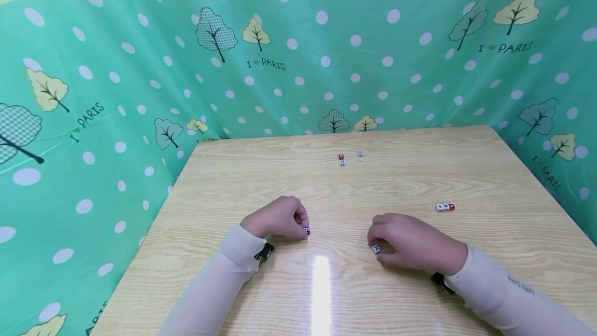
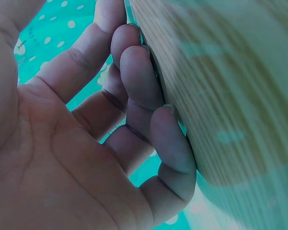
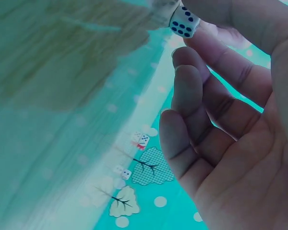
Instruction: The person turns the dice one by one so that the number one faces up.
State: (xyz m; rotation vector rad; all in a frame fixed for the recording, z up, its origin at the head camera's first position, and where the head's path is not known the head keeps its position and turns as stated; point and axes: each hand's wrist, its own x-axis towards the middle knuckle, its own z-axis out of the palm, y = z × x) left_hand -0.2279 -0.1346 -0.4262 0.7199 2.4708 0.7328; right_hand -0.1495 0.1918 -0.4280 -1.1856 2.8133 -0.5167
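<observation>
At the left over the table [image 1: 224, 180], the left hand [image 1: 282, 218] finely pinches a die [image 1: 306, 230] only the head view shows; at right, the right hand [image 1: 415, 241] pinches a white die [image 1: 376, 249], its six-dot face visible only from the right wrist.

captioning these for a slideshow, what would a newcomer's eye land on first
Probably the green dotted cloth with printed trees, hanging behind the wooden table. Next, in the head view's lower half, the left hand pinching a small die and the right hand pinching a white die. Beyond the right hand, a row of three dice, two white and one red, lies on the table.
</observation>
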